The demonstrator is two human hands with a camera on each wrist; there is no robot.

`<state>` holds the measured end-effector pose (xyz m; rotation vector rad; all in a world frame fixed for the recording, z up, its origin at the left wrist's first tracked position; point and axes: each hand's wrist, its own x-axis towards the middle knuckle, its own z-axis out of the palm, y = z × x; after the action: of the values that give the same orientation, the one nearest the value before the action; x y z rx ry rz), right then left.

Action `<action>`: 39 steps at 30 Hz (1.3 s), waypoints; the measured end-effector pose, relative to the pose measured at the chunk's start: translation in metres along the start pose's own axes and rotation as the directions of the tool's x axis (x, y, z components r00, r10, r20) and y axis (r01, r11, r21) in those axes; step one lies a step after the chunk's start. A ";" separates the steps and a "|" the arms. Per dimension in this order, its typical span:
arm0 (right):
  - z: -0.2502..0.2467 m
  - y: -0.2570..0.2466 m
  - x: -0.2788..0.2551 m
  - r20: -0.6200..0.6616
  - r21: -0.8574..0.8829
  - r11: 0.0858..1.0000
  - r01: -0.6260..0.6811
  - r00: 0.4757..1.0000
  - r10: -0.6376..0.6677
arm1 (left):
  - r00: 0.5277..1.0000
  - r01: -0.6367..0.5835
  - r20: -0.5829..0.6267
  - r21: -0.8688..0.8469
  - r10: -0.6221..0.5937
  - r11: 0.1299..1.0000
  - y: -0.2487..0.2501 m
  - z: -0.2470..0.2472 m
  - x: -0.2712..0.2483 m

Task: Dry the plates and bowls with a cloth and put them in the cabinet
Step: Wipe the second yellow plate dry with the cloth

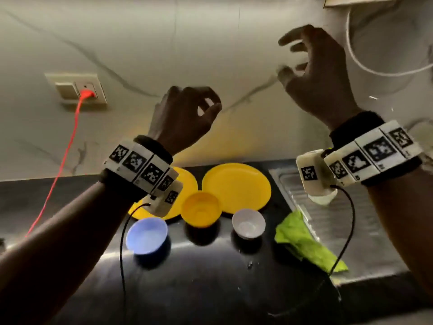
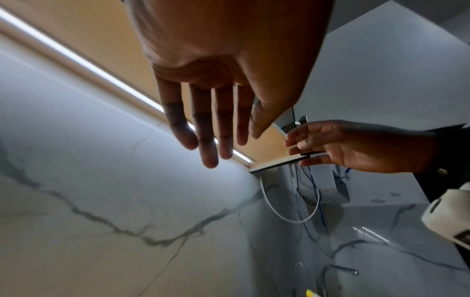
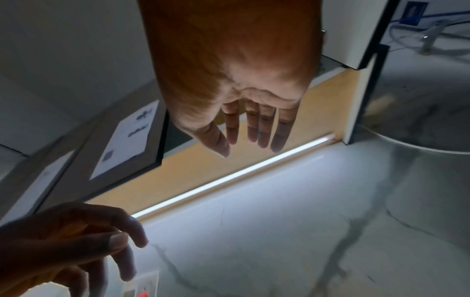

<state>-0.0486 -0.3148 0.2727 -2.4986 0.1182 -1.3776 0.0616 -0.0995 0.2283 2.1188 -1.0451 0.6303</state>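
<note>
My left hand (image 1: 185, 116): raised before the marble wall, fingers loosely curled, thumb near forefinger, holding nothing.
My right hand (image 1: 318, 71): raised higher and further right, fingers spread and slightly bent, holding nothing; in the left wrist view its fingertips are at the lower edge of a cabinet door (image 2: 279, 160), but I cannot tell whether they touch it.
Yellow plates: two, flat on the dark desk (image 1: 210, 289) against the wall; left plate (image 1: 185, 181) partly hidden behind my left wrist, right plate (image 1: 236, 186) just beside it.
Yellow bowl (image 1: 201, 208): upright, in front of the two plates, overlapping both.
Blue bowl (image 1: 147, 235): upright, left of the yellow bowl, nearer me.
White bowl (image 1: 248, 222): upright, right of the yellow bowl, in front of the right plate.
Green cloth (image 1: 307, 245): crumpled, lying across the desk edge and the steel draining board (image 1: 365, 221), right of the white bowl.
Cabinet (image 3: 254, 160): overhead, wood-coloured underside with a lit strip lamp (image 3: 229, 176) along the wall.
Wall socket (image 1: 79, 89): left on the wall, with an orange cable (image 1: 68, 146) plugged in and running down.
White cable (image 1: 365, 64): looped on the wall at upper right.
</note>
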 end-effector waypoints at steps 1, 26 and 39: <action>0.006 0.004 -0.015 0.037 -0.014 1.000 -0.017 0.999 0.018 | 1.000 0.023 0.017 -0.018 -0.022 1.000 -0.010 0.005 -0.014; 0.064 0.104 -0.256 0.641 -0.327 0.807 -0.492 0.512 0.572 | 0.924 0.214 0.310 0.069 -0.224 0.974 -0.065 0.133 -0.211; 0.101 0.147 -0.310 0.704 -0.623 0.703 -0.343 0.146 0.695 | 0.826 0.502 0.141 0.253 -0.545 0.827 -0.110 0.136 -0.214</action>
<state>-0.1221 -0.3701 -0.0731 -2.6109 0.9496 0.5168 0.0484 -0.0481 -0.0425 2.5530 -0.4535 0.2507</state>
